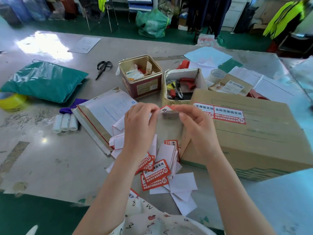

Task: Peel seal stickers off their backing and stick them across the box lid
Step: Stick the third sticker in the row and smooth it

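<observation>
A: Sticker [165, 109] — pinched between our left hand [140, 122] and right hand [196, 122], raised beside the box [254, 133].

B: Risk — it curls onto itself if we peel unevenly.

We stood in what looked like a packing or dispatch room of a small warehouse. Our worktable [50, 167] was a scuffed grey slab on a green floor [71, 26]. On it lay a green poly mailer bag [42, 80], a white shipping envelope [105, 107], a roll of yellow packing tape [12, 101], black scissors [103, 67], a tin [140, 76] of odds and ends and a small carton of pens [181, 83]. A brown shipping box [254, 136] carried red seal stickers [221, 113], with more [155, 173] heaped loose. Behind, hi-vis vests [284, 17] and garments hung on racks, beside a stuffed green sack [152, 22].
</observation>
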